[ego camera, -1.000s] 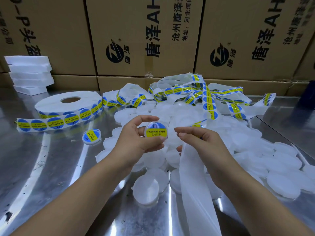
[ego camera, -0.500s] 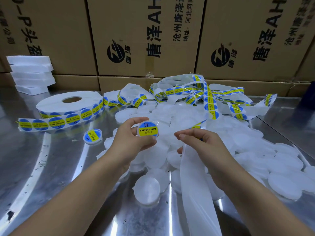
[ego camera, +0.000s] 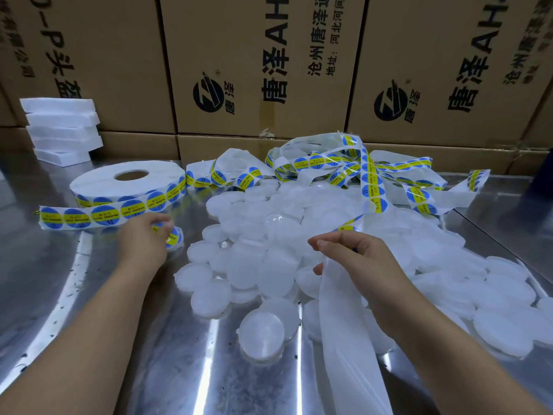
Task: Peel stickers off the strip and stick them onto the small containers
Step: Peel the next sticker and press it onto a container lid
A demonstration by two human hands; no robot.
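Steel table (ego camera: 59, 295), printed cartons (ego camera: 254, 70) stacked behind: a person labelling small containers works with hands well apart. The right hand (ego camera: 356, 256) pinches the strip (ego camera: 369, 187) between thumb and fingertips, and the bare liner (ego camera: 338, 324) trails down toward the body. The strip's long axis runs away from the person, up over the heap of unlabelled containers (ego camera: 269, 256) and into a tangle at the far side. The next sticker (ego camera: 348, 228) sits just beyond the right fingertips. The left hand (ego camera: 143, 238) is out to the left, over a labelled container (ego camera: 175, 238) near the roll (ego camera: 128, 181); blur hides whether it grips it. The blanks lie between the two hands, nearer the right. By these positions, the left hand must come in toward the middle for a blank before that sticker can go on.
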